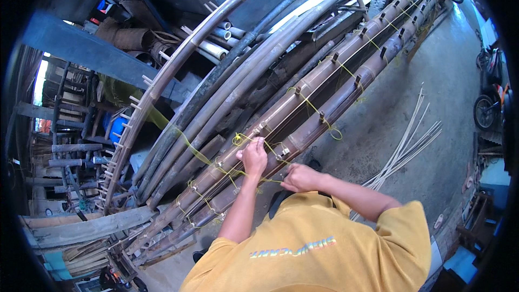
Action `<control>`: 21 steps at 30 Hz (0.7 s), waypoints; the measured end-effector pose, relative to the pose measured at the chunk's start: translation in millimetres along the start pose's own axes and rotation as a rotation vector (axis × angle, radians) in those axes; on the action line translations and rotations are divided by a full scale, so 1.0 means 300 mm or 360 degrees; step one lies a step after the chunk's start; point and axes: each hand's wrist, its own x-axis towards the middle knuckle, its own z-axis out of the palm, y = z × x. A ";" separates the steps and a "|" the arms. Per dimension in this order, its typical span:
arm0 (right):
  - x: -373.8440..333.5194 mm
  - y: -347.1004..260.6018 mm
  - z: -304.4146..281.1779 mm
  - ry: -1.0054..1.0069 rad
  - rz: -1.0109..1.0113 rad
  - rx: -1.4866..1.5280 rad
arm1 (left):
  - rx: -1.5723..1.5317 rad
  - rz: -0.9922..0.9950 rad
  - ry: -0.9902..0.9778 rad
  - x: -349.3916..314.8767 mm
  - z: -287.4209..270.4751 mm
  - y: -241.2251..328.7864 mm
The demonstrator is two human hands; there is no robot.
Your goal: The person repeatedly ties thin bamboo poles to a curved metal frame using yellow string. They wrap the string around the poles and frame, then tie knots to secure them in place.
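Two long bamboo poles [319,75] lie side by side on a slant, with short dark pegs [334,57] standing along them and yellow cord [309,103] strung across the gap. Over the nearer stretch of the poles, my left hand [254,158] is closed, its fingertips pinched where the cord crosses. My right hand [301,177] is closed too, just off the near pole, with a length of cord running from its fingers toward the left. A small loop of loose cord [335,132] hangs at the near pole's side. The exact grip of each hand's fingertips is too small to see.
Several thick curved poles [216,89] lie beyond the pair, along with an arched pole [154,89] studded with pale pegs. Thin light sticks [400,154] rest on the concrete floor [432,84] to the right. Motorcycles [486,111] stand at the far right.
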 end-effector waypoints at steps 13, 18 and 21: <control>-0.012 -0.097 -0.021 -0.0319 0.0612 -0.0454 | 0.0171 0.0077 0.0175 0.440 0.067 -0.113; -0.088 -0.205 -0.004 -0.0370 0.1369 -0.0878 | -0.0081 0.0250 0.0120 0.290 -0.203 -0.252; 0.020 -0.307 0.129 -0.0148 0.1008 0.0160 | 0.0126 0.0036 0.0047 0.112 -0.405 -0.356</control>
